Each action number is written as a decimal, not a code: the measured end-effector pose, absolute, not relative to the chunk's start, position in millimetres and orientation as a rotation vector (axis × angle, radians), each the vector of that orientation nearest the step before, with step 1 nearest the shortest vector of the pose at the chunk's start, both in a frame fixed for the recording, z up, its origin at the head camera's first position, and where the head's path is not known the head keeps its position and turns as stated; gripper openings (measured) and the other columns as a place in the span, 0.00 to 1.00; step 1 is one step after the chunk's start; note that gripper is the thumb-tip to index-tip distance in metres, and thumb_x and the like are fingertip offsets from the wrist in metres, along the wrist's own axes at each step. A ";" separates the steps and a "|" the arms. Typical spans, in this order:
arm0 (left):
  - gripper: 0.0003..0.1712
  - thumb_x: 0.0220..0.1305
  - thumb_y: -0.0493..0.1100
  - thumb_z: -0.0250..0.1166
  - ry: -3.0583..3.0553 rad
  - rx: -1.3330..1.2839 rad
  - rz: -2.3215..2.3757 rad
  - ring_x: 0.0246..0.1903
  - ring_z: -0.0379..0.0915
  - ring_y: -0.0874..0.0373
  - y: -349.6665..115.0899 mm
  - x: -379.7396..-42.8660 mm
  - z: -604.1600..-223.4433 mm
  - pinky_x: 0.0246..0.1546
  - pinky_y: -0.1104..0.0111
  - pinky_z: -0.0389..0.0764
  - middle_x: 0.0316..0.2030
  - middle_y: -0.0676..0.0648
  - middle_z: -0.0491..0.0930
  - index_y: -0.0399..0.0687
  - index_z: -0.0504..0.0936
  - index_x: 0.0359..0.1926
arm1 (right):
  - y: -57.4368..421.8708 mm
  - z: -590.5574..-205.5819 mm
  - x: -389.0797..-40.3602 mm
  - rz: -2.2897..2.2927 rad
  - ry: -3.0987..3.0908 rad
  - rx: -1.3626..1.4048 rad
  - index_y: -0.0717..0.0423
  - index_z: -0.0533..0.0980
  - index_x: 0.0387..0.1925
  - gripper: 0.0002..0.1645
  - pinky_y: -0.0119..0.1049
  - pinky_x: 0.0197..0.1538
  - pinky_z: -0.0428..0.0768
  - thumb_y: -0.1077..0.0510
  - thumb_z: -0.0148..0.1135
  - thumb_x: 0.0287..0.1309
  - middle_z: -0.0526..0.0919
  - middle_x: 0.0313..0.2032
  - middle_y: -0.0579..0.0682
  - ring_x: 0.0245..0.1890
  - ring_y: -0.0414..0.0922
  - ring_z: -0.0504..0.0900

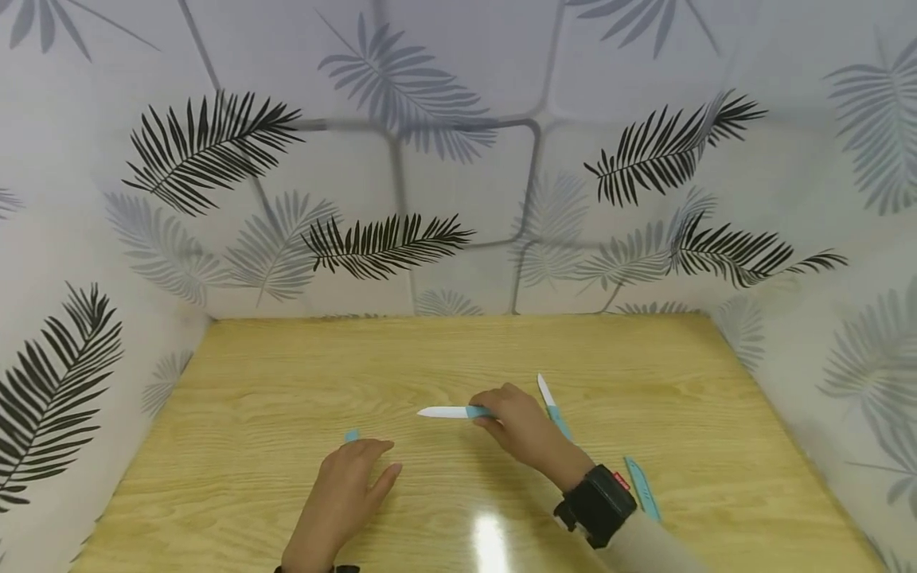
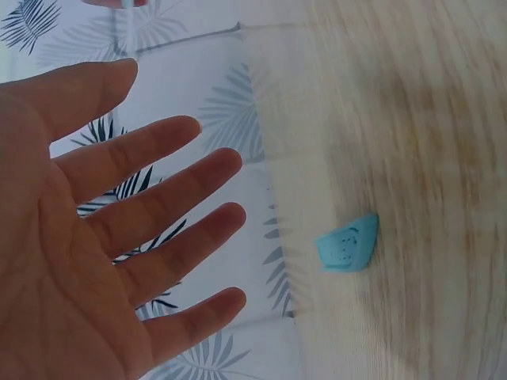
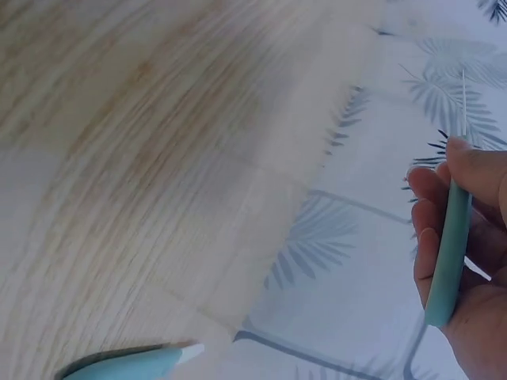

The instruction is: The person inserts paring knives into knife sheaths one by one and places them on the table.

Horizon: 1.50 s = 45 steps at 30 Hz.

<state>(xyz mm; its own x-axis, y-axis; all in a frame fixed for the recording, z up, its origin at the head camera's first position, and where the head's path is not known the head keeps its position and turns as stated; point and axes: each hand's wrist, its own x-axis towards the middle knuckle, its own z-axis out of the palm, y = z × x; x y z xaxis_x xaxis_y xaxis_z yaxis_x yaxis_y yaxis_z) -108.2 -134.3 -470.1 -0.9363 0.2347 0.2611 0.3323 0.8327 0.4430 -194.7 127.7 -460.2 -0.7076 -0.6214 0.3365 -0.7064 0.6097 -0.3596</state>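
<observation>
My right hand (image 1: 519,426) grips a paring knife (image 1: 444,412) by its teal handle (image 3: 450,253), above the table. Its white blade points left in the head view. On the left, my left hand (image 1: 347,485) is held with its fingers spread, holding nothing. A teal blade cover (image 2: 348,244) lies on the table near that hand, which hides most of it in the head view. Beyond my right hand lies a second knife (image 1: 546,390), with a white blade and a teal handle.
Another teal blade cover (image 1: 642,488), with small slots, lies to the right of my right wrist. The wooden table (image 1: 286,366) meets a leaf-patterned backdrop (image 1: 473,183) at the back and sides.
</observation>
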 end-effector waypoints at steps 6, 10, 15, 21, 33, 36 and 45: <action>0.19 0.60 0.49 0.63 -2.872 -0.396 -0.560 0.48 0.71 0.43 -134.1 -117.0 -466.5 0.47 0.41 0.69 0.46 0.41 0.78 0.40 0.80 0.46 | 137.9 -451.8 -178.0 0.731 -2.566 1.033 0.55 0.79 0.43 0.13 0.28 0.39 0.75 0.60 0.64 0.54 0.80 0.38 0.44 0.37 0.38 0.73; 0.23 0.59 0.49 0.64 -2.851 -0.354 -0.511 0.44 0.74 0.42 -135.3 -124.1 -461.9 0.42 0.48 0.76 0.44 0.37 0.79 0.35 0.79 0.47 | 139.2 -444.7 -169.3 0.728 -2.533 1.015 0.56 0.79 0.44 0.14 0.28 0.38 0.75 0.58 0.64 0.54 0.79 0.37 0.43 0.37 0.38 0.72; 0.28 0.58 0.48 0.65 -2.841 -0.306 -0.540 0.41 0.75 0.40 -137.2 -128.0 -461.8 0.39 0.52 0.78 0.43 0.32 0.77 0.27 0.75 0.50 | 143.7 -437.8 -157.6 0.743 -2.471 0.957 0.57 0.80 0.44 0.15 0.31 0.39 0.76 0.60 0.66 0.51 0.79 0.36 0.44 0.38 0.39 0.73; 0.30 0.57 0.49 0.66 -2.945 -0.091 -0.608 0.40 0.74 0.39 -146.3 -128.0 -469.0 0.35 0.54 0.79 0.43 0.32 0.76 0.27 0.74 0.50 | 150.4 -434.9 -146.0 0.766 -2.419 0.891 0.58 0.80 0.43 0.17 0.30 0.36 0.76 0.61 0.69 0.48 0.79 0.36 0.44 0.37 0.39 0.72; 0.25 0.55 0.48 0.66 -3.013 0.205 -0.741 0.23 0.69 0.52 -162.2 -133.6 -476.8 0.15 0.67 0.72 0.30 0.37 0.73 0.25 0.74 0.38 | 156.9 -438.2 -134.9 0.814 -2.396 0.835 0.57 0.80 0.42 0.15 0.27 0.34 0.76 0.61 0.69 0.49 0.78 0.36 0.44 0.36 0.38 0.72; 0.23 0.55 0.49 0.67 -3.024 0.227 -0.755 0.21 0.65 0.54 -159.6 -137.6 -480.2 0.13 0.69 0.68 0.27 0.40 0.71 0.29 0.74 0.33 | 158.5 -439.5 -133.7 0.822 -2.392 0.844 0.58 0.80 0.42 0.16 0.27 0.35 0.76 0.61 0.69 0.48 0.78 0.36 0.44 0.37 0.38 0.72; 0.23 0.55 0.49 0.67 -3.046 0.318 -0.708 0.21 0.64 0.52 -153.5 -145.7 -487.1 0.12 0.66 0.67 0.25 0.40 0.68 0.30 0.73 0.29 | 167.2 -442.6 -131.1 0.822 -2.372 0.868 0.58 0.80 0.42 0.16 0.28 0.36 0.76 0.61 0.69 0.49 0.79 0.36 0.43 0.37 0.37 0.72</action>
<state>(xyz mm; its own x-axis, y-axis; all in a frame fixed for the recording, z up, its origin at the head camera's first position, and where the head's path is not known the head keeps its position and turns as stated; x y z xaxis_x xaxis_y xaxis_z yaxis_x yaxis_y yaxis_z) -145.7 -153.5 -487.1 -0.9795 -0.1959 -0.0472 -0.1966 0.8780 0.4365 -131.1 167.2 -442.6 -0.6833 -0.4054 0.6072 -0.6942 0.6185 -0.3683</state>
